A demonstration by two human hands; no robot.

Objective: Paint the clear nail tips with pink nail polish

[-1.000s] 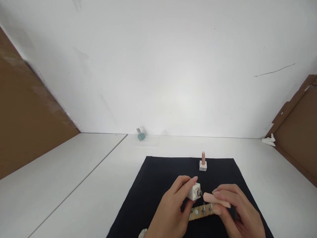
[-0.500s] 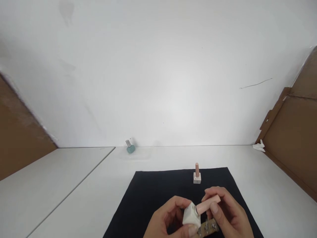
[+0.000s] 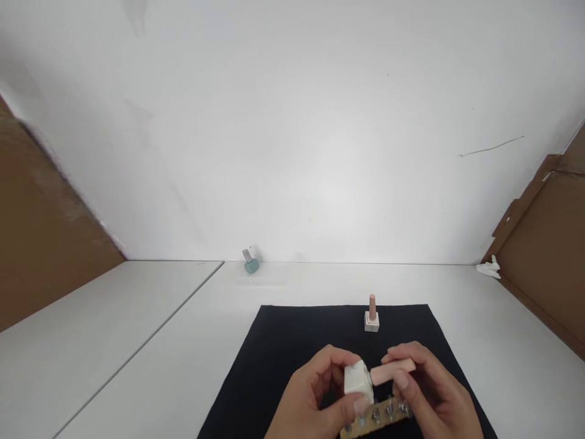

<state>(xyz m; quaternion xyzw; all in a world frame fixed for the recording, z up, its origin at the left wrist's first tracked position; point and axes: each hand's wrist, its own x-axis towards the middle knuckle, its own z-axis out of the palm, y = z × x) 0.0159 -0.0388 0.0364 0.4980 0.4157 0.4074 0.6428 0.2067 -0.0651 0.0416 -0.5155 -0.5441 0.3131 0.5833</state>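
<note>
We note the left hand (image 3: pixel 315 396) gripping a white square bottle (image 3: pixel 357 379), the right hand (image 3: pixel 425 384) gripping a pink cylindrical cap (image 3: pixel 393 370); slippage could drop either.

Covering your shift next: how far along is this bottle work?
Done: one white bottle stands on the black mat, tall pink cap on. In hand: the left hand holds a second white bottle, the right hand a pink cap at its neck. Left: teal bottle at the far edge, metal neck bare.
</note>
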